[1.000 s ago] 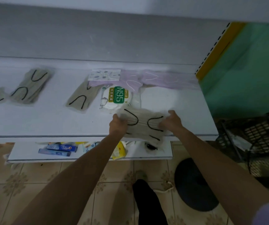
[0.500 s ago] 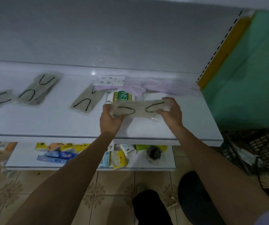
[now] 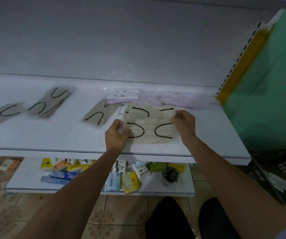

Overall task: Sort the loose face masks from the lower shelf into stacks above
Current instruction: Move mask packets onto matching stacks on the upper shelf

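Two beige face masks with black ear loops in clear wrap (image 3: 150, 125) lie flat over the white upper shelf (image 3: 44, 137), one overlapping the other. My left hand (image 3: 116, 135) pinches their left edge. My right hand (image 3: 184, 124) pinches the right edge. Other beige masks lie on the shelf: one just to the left (image 3: 97, 115), a stack further left (image 3: 50, 102) and one at the far left (image 3: 4, 113). Purple masks (image 3: 176, 99) lie behind along the back. The lower shelf (image 3: 156, 189) holds a dark mask (image 3: 169, 174).
A small patterned pack (image 3: 123, 94) lies at the back of the upper shelf. Several colourful packets (image 3: 113, 181) are strewn over the lower shelf. A black wire basket (image 3: 280, 173) stands on the floor at the right. A green wall and yellow upright (image 3: 242, 64) border the shelf's right end.
Both hands have carried the beige masks up and forward from the shelf's front edge and laid them flat, now covering the N95 pack. The camera moved closer and lower.
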Action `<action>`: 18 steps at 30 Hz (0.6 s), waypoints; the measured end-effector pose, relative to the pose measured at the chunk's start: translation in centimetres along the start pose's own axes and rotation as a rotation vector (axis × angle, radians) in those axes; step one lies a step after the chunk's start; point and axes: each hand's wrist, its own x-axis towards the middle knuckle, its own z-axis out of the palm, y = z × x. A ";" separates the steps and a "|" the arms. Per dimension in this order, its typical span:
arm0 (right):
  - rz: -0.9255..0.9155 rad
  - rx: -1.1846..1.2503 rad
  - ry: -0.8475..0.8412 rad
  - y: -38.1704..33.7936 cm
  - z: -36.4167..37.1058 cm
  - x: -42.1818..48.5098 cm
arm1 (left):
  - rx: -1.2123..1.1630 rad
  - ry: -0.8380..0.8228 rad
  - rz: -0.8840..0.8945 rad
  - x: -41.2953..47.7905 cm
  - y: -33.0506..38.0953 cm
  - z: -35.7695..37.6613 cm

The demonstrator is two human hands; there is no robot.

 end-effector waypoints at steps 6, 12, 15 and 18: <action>0.097 0.112 -0.107 -0.2 -1.7 -1.4 | 0.038 -0.031 -0.039 -1.6 0.0 -1.9; 0.038 0.005 -0.012 -0.4 -1.8 -3.2 | 0.140 -0.018 0.064 -2.5 1.3 -2.8; -0.010 -0.057 0.005 -1.7 -1.4 -2.8 | 0.149 -0.017 0.119 -2.6 2.4 -2.8; 0.009 -0.179 -0.048 -0.2 -1.3 -3.5 | 0.173 -0.043 0.151 -3.5 1.1 -2.4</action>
